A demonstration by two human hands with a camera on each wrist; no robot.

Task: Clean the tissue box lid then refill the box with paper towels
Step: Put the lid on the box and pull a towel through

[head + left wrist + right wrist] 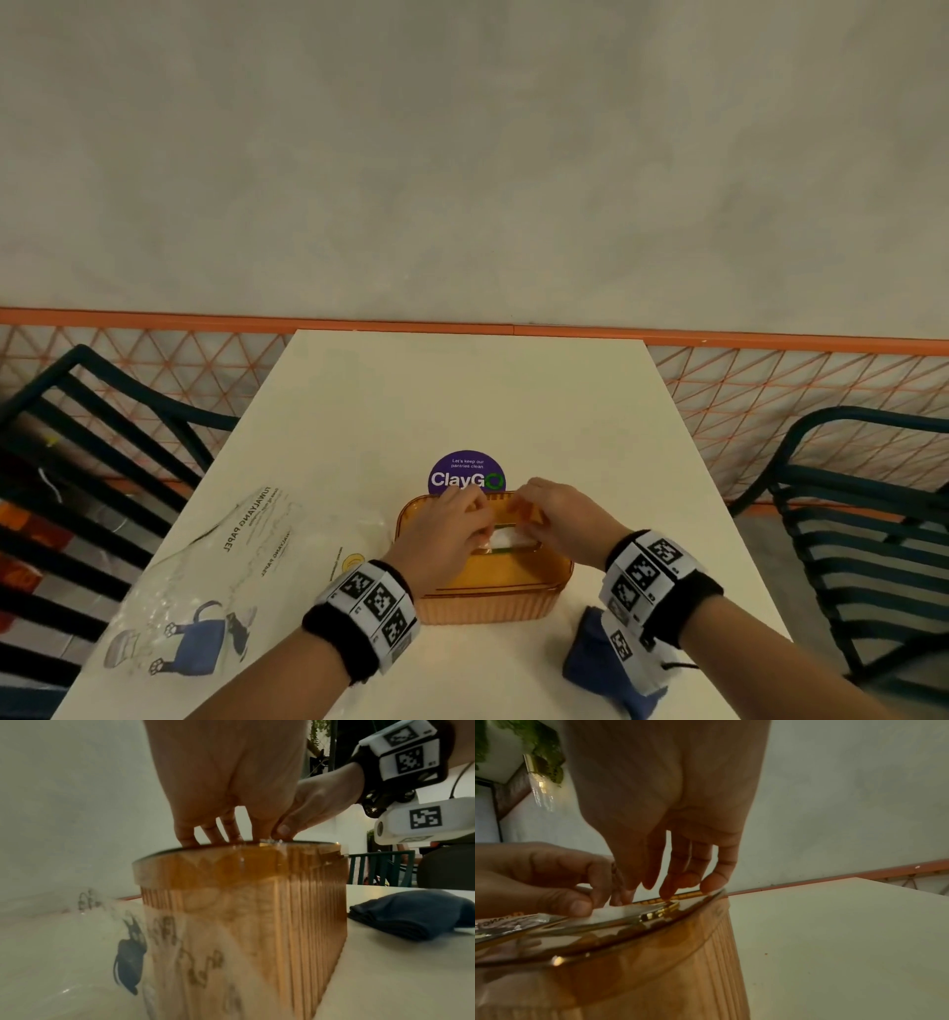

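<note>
Both forearms reach forward side by side, each wrist wrapped in a black band carrying white marker blocks. The left hand (448, 529) is palm-down, fingers (232, 830) pointing downward and thumb bent in toward them. The right hand (560, 511) angles inward — its fingers (709, 880) hang loosely curved, tips down.

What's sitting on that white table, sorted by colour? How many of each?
Amber: 1, the tissue box
Dark blue: 1, the folded cloth
Purple: 1, the round sticker
Clear printed plastic: 1, the empty wrapper
Total: 4
</note>
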